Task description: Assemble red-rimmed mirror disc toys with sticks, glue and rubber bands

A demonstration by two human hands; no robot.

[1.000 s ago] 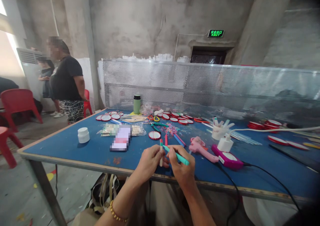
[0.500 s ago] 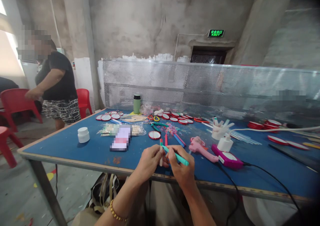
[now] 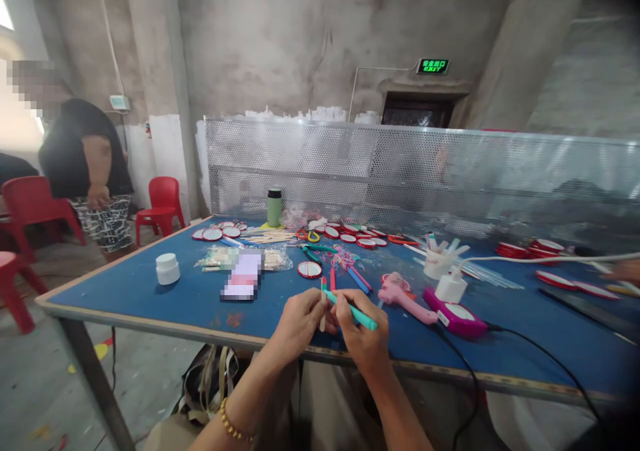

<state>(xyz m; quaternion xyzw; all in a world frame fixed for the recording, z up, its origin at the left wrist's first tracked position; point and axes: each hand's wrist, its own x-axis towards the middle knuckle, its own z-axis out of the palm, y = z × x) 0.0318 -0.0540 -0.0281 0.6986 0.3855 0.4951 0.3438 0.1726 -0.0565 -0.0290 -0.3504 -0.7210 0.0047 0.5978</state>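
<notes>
Near the front edge of the blue table [image 3: 200, 314], my left hand [image 3: 299, 318] pinches a flat wooden craft stick [image 3: 323, 321] that stands roughly upright. The stick's upper end is coloured red and green. My right hand [image 3: 364, 331] is closed round a turquoise marker [image 3: 363, 318], its tip against or very close to the coloured end of the stick. Just beyond my hands lie a red marker [image 3: 333, 278], blue markers [image 3: 359, 281] and a round red-rimmed disc [image 3: 309, 270].
A pink glue gun [image 3: 405, 298] and a magenta device [image 3: 457, 318] with cables lie to the right. A phone [image 3: 243, 276], a white jar [image 3: 167, 269] and a green bottle [image 3: 274, 208] stand or lie leftward. A person [image 3: 90, 158] is at far left.
The person at left has moved further left and lowered an arm. A blurred hand has appeared at the far right edge. My hands and the marker have barely moved.
</notes>
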